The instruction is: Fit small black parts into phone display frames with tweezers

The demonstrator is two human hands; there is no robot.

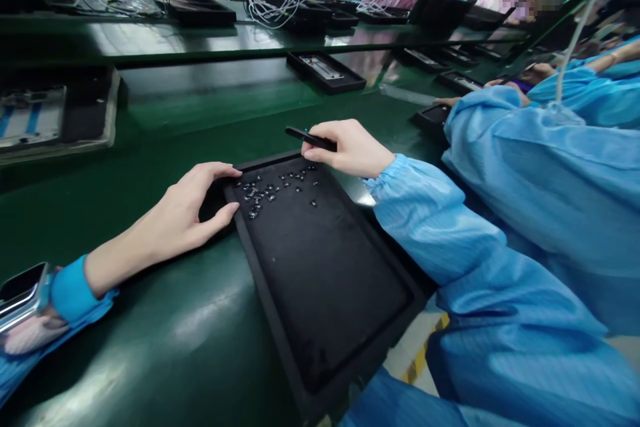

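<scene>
A black foam-like tray (320, 280) lies slantwise on the green bench, with several tiny shiny dark parts (260, 193) scattered over its far end. At the tray's far left edge is my left hand (187, 210), its thumb and fingers apart, fingertips touching the rim. Over the far right corner, my right hand (345, 143) is closed around a slim black pen-like tool (300, 136). One end of that tool points left, above the tray; whether it is a pair of tweezers I cannot tell.
On the left, a dark tray (90, 113) holds a metal panel with blue strips. Another tray (327, 73) with a light part sits farther back. A co-worker's blue sleeve (525, 140) is close on the right. Behind, white cables (273, 7) lie along a raised shelf.
</scene>
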